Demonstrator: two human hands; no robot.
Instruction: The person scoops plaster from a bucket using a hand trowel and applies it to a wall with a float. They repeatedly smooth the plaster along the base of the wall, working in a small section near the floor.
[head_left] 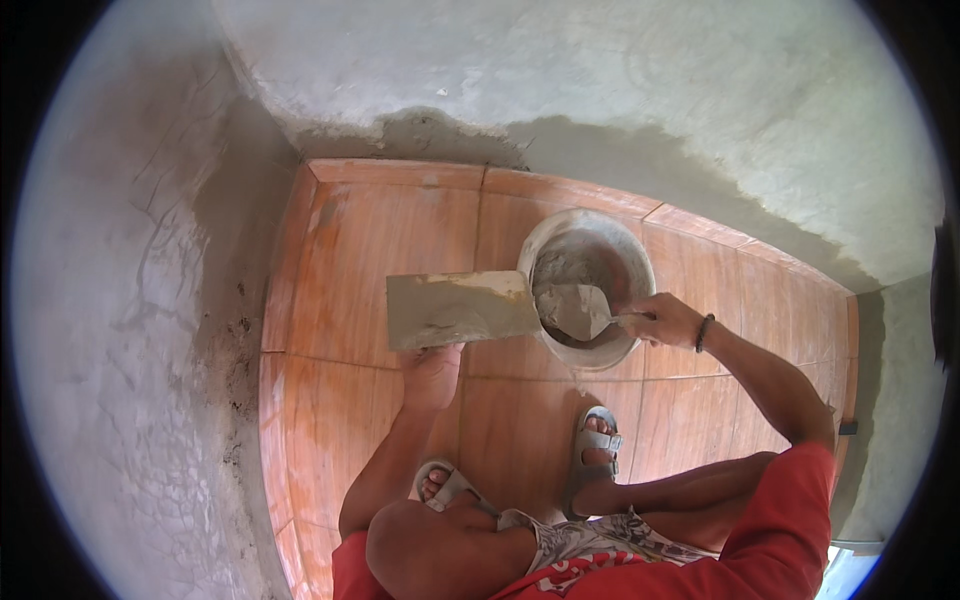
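My left hand [432,376] is closed beneath a flat rectangular plastering float [425,305], which hides most of the fingers and the grip. Wet grey mortar smears the float's upper face, with a paler strip along its far edge. In my right hand [668,322] is the handle of a trowel [573,311], its blade over the bucket and coated with mortar. The round bucket [534,238] stands on the floor, holding grey mortar [572,262]. The float's right end overlaps the bucket's left rim.
Orange-brown tiles [370,240] cover the floor, with a low tile skirting [400,172] along the walls. Damp grey patches mark the lower back wall [600,145] and left wall [235,190]. My sandalled feet [597,440] are just nearer than the bucket.
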